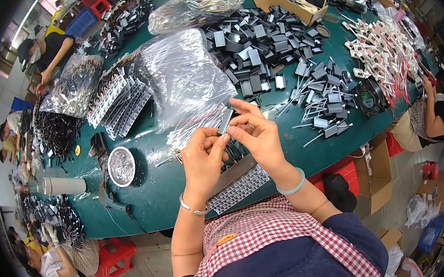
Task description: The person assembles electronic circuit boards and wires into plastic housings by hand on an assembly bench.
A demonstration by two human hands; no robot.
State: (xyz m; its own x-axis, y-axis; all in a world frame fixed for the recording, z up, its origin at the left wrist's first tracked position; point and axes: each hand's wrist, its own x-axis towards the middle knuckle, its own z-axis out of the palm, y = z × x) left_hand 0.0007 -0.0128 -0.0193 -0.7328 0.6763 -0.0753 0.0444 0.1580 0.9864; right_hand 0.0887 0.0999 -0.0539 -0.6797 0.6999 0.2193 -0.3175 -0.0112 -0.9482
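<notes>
Over the near middle of the green table [297,148], both hands hold a small grey rectangular metal housing [225,121] between thumbs and fingers. My left hand [203,146] pinches its lower left side. My right hand [257,134] grips it from the right, with the index finger raised beyond it. Just behind the hands lies a bundle of thin white strips [185,133], like cable ties. Below them is a brown bar [235,177], with rows of small silvery metal parts [239,189] along its near side.
Loose dark housings [249,57] are heaped behind; housings with white strips [329,97] lie right. A clear plastic bag [187,70] lies far-centre. Left are a white bowl [111,172], a glue gun [112,201] and a white cylinder [65,185]. A black fan [370,96] stands right. Co-workers sit around.
</notes>
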